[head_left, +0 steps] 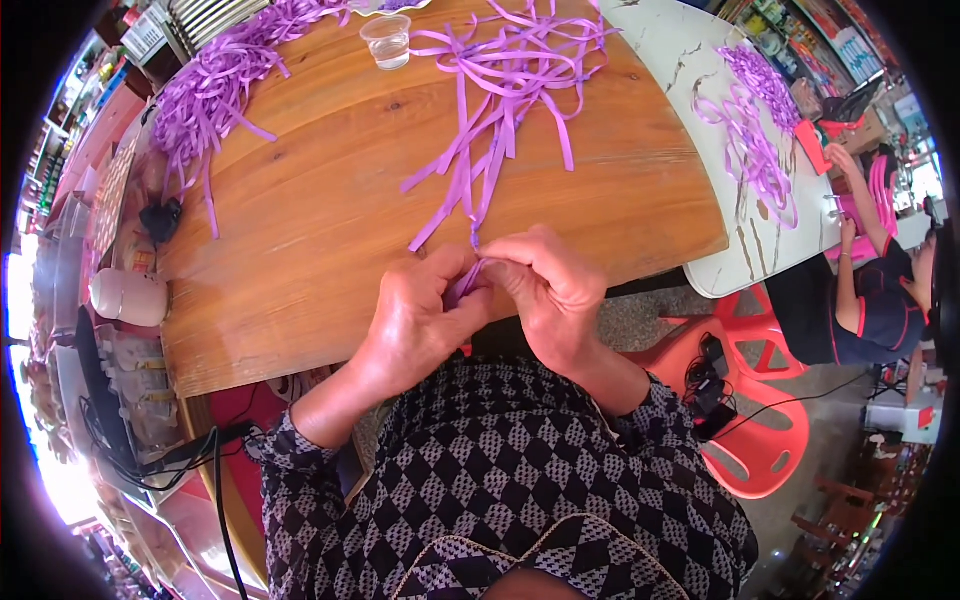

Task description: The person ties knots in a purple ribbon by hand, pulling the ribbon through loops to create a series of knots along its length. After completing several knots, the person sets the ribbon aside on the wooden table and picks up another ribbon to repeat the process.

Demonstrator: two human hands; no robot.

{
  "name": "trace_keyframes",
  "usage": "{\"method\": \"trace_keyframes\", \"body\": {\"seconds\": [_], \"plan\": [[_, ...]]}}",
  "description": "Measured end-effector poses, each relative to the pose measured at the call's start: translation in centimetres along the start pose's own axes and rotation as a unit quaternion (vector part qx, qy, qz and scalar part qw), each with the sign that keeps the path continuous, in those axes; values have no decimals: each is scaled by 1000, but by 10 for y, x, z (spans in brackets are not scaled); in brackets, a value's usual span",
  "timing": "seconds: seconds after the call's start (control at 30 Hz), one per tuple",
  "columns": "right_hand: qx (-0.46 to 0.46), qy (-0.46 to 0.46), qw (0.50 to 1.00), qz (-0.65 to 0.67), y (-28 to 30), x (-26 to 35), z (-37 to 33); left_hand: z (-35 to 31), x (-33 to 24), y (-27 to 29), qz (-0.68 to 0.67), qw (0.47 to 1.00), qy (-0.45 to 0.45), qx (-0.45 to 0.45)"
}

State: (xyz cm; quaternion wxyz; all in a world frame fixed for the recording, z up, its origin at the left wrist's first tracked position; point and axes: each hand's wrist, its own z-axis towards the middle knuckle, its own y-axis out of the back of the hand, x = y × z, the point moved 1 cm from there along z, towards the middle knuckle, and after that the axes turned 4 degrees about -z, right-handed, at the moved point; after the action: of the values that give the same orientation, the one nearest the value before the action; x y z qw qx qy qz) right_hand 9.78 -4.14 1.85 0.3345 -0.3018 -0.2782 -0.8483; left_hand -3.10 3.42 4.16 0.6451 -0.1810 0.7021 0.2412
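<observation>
Head view: both hands meet at the near edge of the wooden surface point(310, 250); the left hand point(408, 318) pinches a purple ribbon point(464, 287) between thumb and fingers; the right hand point(556, 300) pinches at the same ribbon just beside it, fingertips close together; a loose tangle of purple ribbons point(512, 85) spreads beyond them, near a clear plastic cup point(387, 42); a thicker ribbon heap point(205, 105) hangs over the left edge.
</observation>
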Motion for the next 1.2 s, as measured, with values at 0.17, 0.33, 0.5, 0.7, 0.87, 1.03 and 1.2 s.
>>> {"method": "trace_keyframes", "body": {"seconds": [0.17, 0.33, 0.5, 0.7, 0.87, 1.03, 1.2], "plan": [[-9, -159, 969, 187, -11, 5, -2, -6, -3, 1, 219, 938, -209, -169], [32, -262, 915, 304, -5, 10, 0, -5, -4, 6, 321, 860, -364, -158], [51, -339, 839, 423, 2, 12, 1, -7, -2, 5, 351, 817, -432, -149], [56, -345, 846, 402, 20, 16, -8, -15, -19, -2, 169, 960, -188, -124], [64, -329, 855, 395, 24, 8, -17, -12, -21, -8, -257, 956, 139, -4], [83, -201, 954, 207, 36, 19, -24, -14, -21, -19, -246, 959, 123, -69], [60, -228, 944, 230, 37, 15, -27, -16, -20, -27, -171, 978, 98, -68]]}}
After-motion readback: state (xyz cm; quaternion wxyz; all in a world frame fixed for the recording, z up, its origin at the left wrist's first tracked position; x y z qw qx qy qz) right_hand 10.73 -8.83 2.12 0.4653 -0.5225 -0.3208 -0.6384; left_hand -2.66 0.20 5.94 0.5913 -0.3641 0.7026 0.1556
